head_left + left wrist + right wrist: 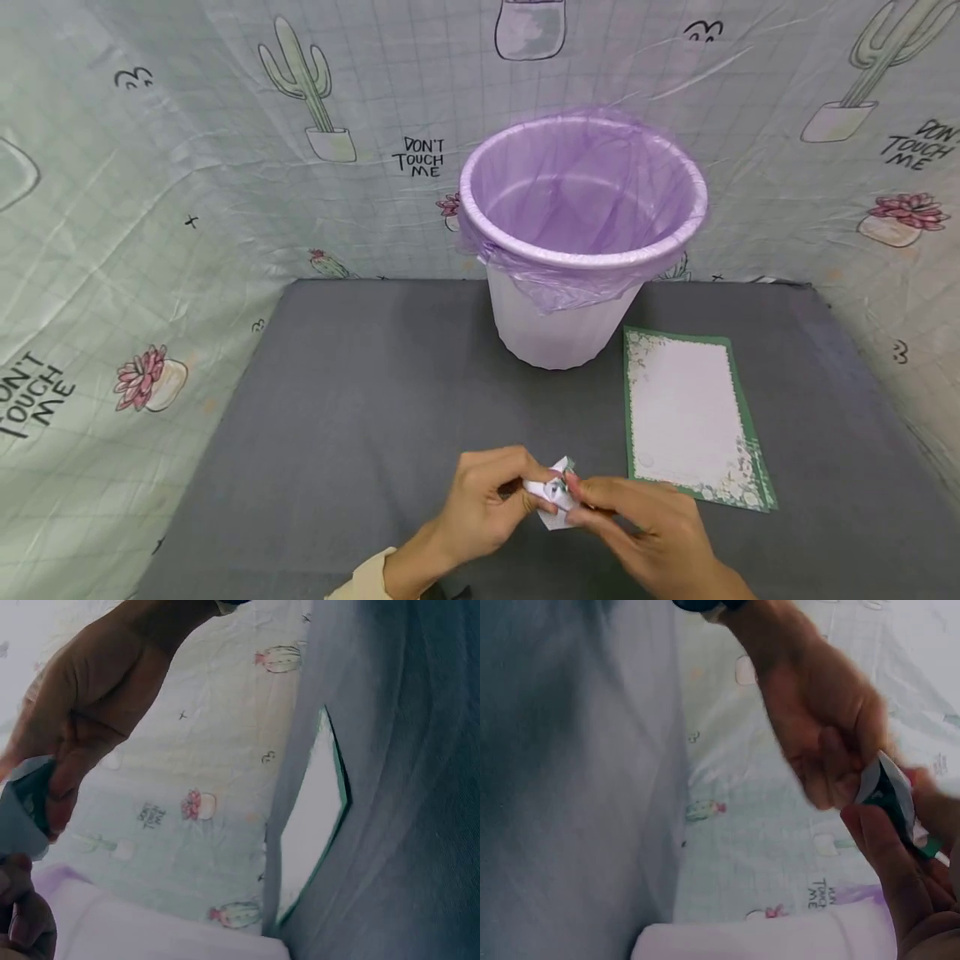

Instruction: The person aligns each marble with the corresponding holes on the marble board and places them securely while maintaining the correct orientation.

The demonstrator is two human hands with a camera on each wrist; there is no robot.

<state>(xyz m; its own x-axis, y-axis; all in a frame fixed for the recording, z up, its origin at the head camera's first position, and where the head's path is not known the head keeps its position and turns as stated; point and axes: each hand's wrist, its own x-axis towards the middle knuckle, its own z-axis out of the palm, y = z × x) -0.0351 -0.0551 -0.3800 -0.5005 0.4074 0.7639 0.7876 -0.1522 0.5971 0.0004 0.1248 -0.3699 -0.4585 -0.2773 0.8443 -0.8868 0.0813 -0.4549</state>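
Both hands, the left hand (480,504) and the right hand (645,533), pinch a crumpled paper (555,492) at six o'clock on the tabletop (360,417); a bin (581,242) stands at twelve, a card (686,417) at three.

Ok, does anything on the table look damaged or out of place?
Only the crumpled paper, scrunched between the left hand and right hand. The flat sheet lies slightly askew; the lined bin stands upright and empty.

A white plastic bin (558,329) lined with a purple bag stands on the grey surface (360,417), a green-bordered paper sheet (686,412) just beside it
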